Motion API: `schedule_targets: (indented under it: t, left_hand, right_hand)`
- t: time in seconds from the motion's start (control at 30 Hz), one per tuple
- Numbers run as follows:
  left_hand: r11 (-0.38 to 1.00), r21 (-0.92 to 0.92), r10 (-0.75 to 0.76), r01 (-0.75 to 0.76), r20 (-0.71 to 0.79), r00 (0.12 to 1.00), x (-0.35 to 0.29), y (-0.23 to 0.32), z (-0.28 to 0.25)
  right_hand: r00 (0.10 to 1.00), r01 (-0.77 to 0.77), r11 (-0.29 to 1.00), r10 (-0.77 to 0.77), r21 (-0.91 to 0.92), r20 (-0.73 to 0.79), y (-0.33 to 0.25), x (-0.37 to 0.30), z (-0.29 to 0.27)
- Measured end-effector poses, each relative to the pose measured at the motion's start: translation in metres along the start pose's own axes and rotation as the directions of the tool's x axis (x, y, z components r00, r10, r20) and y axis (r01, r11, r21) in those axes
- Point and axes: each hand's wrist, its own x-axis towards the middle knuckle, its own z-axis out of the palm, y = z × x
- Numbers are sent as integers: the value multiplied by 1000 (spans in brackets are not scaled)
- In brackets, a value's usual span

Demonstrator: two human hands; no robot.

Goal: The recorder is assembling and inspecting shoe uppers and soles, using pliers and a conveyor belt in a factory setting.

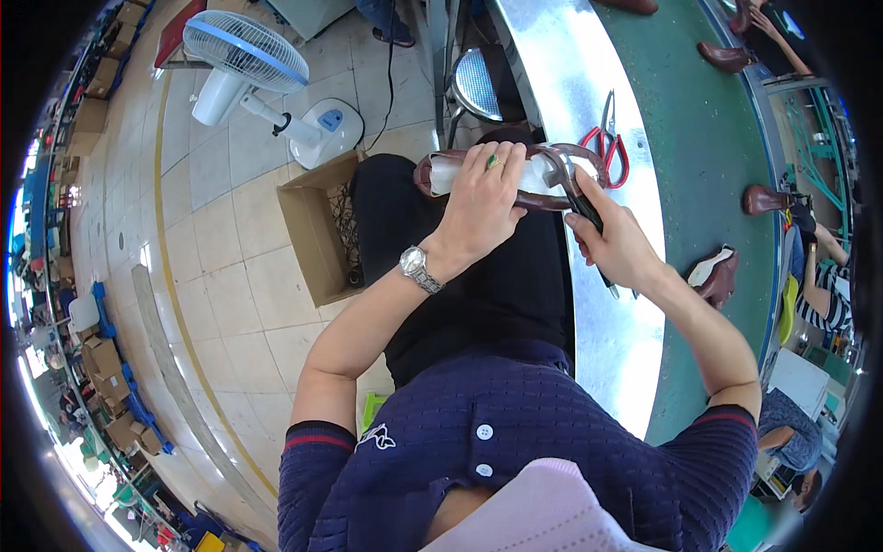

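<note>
A brown leather shoe point(541, 200) lies bottom up across my lap and the edge of the metal bench, its white underside showing. My left hand point(478, 202) wraps over its middle, with a green-stoned ring on one finger and a watch at the wrist. Closed round the dark handles of a pair of pincers point(556, 171) is my right hand point(618, 241). The pincers' metal head rests at one end of the shoe, against the white underside; its jaws are too small to read. Just beyond lie red-handled scissors point(618, 166) on the bench.
The shiny metal bench point(612, 368) runs along my right. Past it, a green conveyor belt point(681, 175) carries several brown shoes, with other people beyond. At my left stand a cardboard box point(308, 239) holding dark scraps and a fan point(322, 133). A round stool point(476, 85) is ahead.
</note>
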Motion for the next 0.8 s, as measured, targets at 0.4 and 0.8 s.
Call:
schedule_targets:
  t: [0.4, 0.8]
  left_hand:
    - [964, 232, 147, -133, -43, 988, -14, -4, 12]
    - [878, 461, 138, -128, 13, 990, -13, 1, 22]
  right_hand:
    - [987, 155, 916, -163, -370, 11, 10, 0, -12]
    - [970, 96, 834, -201, -543, -137, 3, 27, -1]
